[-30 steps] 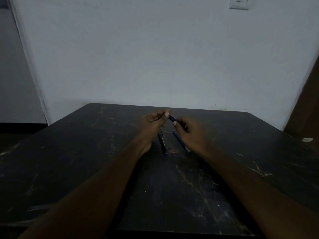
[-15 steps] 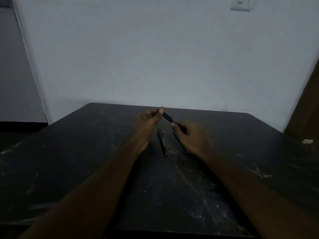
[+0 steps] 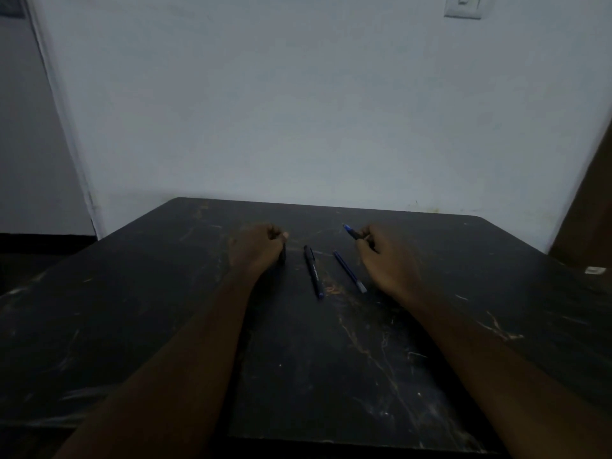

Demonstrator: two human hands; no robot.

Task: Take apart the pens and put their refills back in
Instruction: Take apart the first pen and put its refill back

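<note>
A blue pen (image 3: 352,232) is held tight in the right hand (image 3: 384,260), with its blue tip sticking out past the fingers. The left hand (image 3: 256,248) is curled shut around something small and dark that cannot be made out. Two more pens are left lying on the black table (image 3: 132,309) between the hands: a dark pen (image 3: 313,271) and a thin blue pen (image 3: 349,271), near each other but apart

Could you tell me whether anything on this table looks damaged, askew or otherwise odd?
Nothing stands out. Two pens lie between the hands; the table is merely scratched. The right hand holds a blue-tipped pen.
</note>
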